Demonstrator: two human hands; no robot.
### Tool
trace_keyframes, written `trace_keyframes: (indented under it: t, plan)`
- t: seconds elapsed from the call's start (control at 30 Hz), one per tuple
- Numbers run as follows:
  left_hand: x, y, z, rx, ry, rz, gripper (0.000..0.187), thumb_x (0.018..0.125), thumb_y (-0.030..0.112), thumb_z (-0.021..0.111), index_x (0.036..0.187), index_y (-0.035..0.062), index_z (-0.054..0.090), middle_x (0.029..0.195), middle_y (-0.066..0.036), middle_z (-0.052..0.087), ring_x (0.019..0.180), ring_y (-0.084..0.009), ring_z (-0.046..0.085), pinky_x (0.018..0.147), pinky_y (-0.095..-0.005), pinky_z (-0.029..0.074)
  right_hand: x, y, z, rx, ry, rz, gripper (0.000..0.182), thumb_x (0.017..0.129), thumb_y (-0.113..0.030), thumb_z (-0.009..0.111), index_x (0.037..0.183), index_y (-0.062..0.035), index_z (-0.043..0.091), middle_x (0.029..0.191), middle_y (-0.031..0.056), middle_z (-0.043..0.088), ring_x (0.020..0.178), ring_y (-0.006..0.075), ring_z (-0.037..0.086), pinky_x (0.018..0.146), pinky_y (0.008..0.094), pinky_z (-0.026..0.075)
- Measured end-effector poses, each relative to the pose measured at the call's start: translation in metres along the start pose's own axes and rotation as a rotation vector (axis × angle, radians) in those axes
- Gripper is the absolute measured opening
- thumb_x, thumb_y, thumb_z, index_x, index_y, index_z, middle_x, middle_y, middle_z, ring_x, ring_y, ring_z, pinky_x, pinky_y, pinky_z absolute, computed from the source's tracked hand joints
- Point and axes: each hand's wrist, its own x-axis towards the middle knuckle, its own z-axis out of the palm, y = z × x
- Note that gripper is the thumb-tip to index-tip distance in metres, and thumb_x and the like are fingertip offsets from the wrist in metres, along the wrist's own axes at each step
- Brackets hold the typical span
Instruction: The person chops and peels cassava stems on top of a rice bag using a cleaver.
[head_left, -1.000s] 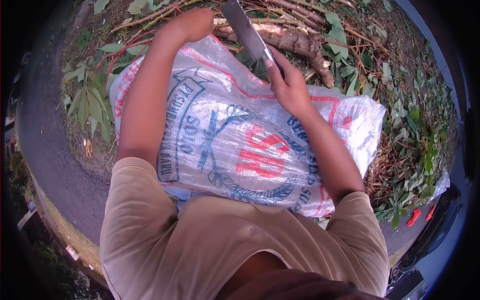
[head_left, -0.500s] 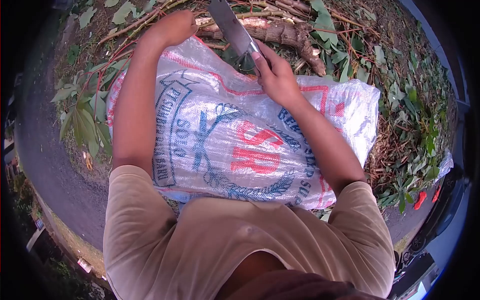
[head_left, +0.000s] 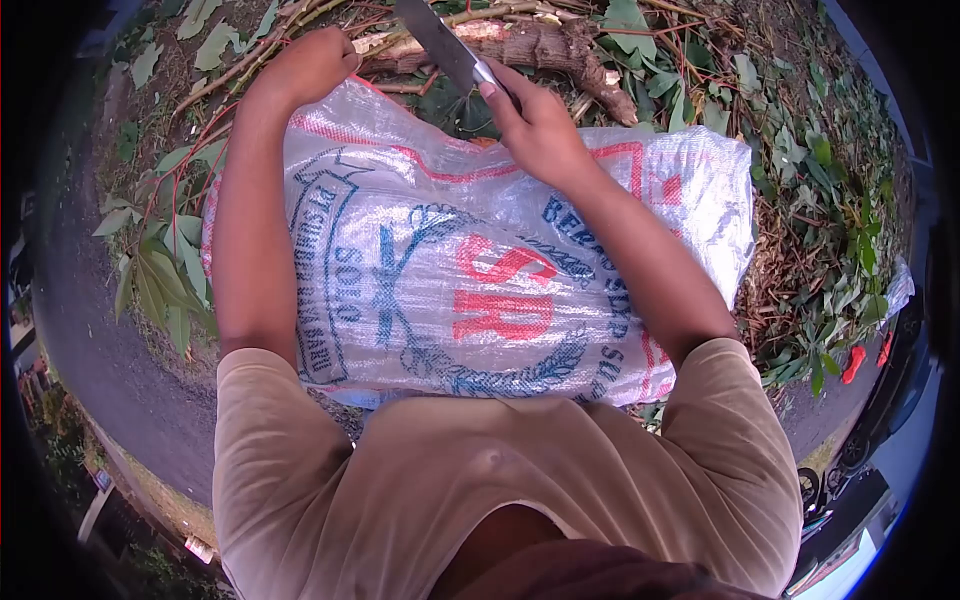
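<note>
A broad-bladed knife with a metal collar is gripped in my right hand. Its blade points up and left, above the bark-covered branch. My left hand is closed at the branch's pale, stripped left end. What its fingers hold is hidden from view. Below both hands a white woven sack with red and blue print spreads over my lap, and my forearms pass over it.
Thin sticks and cut stems lie at the upper left. Green leaves hang left of the sack. Leaf litter and wood chips cover the ground on the right. A grey paved strip runs along the left.
The hands, knife, branch and sack all appear slightly farther left and higher, as the view has shifted. Both hands keep the same closed shape, and the knife stays in my right hand.
</note>
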Motion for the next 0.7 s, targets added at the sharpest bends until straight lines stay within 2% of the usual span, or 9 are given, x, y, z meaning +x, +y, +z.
trace_keyframes:
  t: [0.2, 0.43, 0.5, 0.63, 0.7]
  plan:
    - [0.001, -0.003, 0.003, -0.033, 0.034, 0.020, 0.029, 0.098, 0.021, 0.064, 0.102, -0.0064, 0.074, 0.096, -0.027, 0.073, 0.089, -0.0417, 0.072, 0.085, -0.0455, 0.054, -0.002, 0.002, 0.003, -0.003, 0.011, 0.003, 0.045, 0.108, -0.032, 0.057, 0.145, -0.0075, 0.060, 0.085, 0.0191, 0.073, 0.081, 0.0341, 0.074, 0.078, 0.0434, 0.056]
    - [0.003, -0.003, 0.005, 0.017, -0.026, 0.018, 0.028, 0.097, 0.021, 0.064, 0.103, -0.0050, 0.074, 0.094, -0.027, 0.073, 0.088, -0.0417, 0.072, 0.084, -0.0452, 0.054, 0.005, 0.011, 0.000, -0.040, -0.010, -0.002, 0.045, 0.107, -0.034, 0.057, 0.145, -0.0101, 0.061, 0.087, 0.0194, 0.073, 0.083, 0.0365, 0.073, 0.079, 0.0453, 0.054]
    - [-0.001, -0.003, 0.006, 0.015, 0.090, 0.057, 0.028, 0.096, 0.020, 0.064, 0.098, -0.0065, 0.072, 0.090, -0.028, 0.071, 0.083, -0.0417, 0.070, 0.082, -0.0460, 0.054, 0.003, 0.008, 0.005, -0.069, 0.068, -0.022, 0.044, 0.107, -0.034, 0.056, 0.144, -0.0111, 0.062, 0.088, 0.0203, 0.073, 0.084, 0.0375, 0.073, 0.079, 0.0457, 0.054]
    - [0.005, -0.006, 0.005, 0.003, 0.028, 0.030, 0.027, 0.096, 0.018, 0.063, 0.095, -0.0076, 0.070, 0.087, -0.028, 0.069, 0.079, -0.0411, 0.069, 0.080, -0.0466, 0.053, 0.010, 0.002, -0.004, -0.028, 0.021, 0.033, 0.043, 0.107, -0.034, 0.056, 0.144, -0.0112, 0.062, 0.088, 0.0211, 0.073, 0.086, 0.0385, 0.073, 0.080, 0.0460, 0.054]
    - [0.006, -0.011, 0.011, -0.041, 0.020, 0.073, 0.026, 0.096, 0.017, 0.063, 0.091, -0.0085, 0.068, 0.083, -0.028, 0.067, 0.075, -0.0402, 0.066, 0.077, -0.0471, 0.052, 0.007, 0.007, -0.003, -0.084, 0.021, -0.037, 0.045, 0.107, -0.034, 0.056, 0.145, -0.0094, 0.061, 0.093, 0.0217, 0.074, 0.088, 0.0407, 0.072, 0.081, 0.0469, 0.054]
